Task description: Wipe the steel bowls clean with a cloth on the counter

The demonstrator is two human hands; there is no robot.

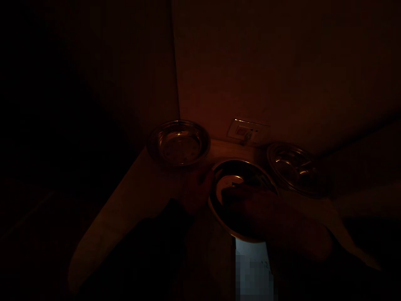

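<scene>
The scene is very dark. A round metal bowl (211, 205) stands tilted toward me at the middle of the corner table. At its left rim is my left hand (198, 190), its fingers closed on the edge. My right hand (250, 202) reaches over the right side into the bowl, fingers curled down near the bottom. Shadow hides whatever those fingers hold, if anything. Beyond my left hand, a shiny wide-rimmed metal dish (179, 161) sits at the back left. Another metal dish (294, 184) is to the right, behind my right forearm.
The pale table (125, 200) narrows into a wall corner. A switch-and-socket plate (238, 129), apparently with something plugged in, is on the wall just above its back edge. Below the bowl, a bright bluish, pixelated patch (253, 267) shows near my body.
</scene>
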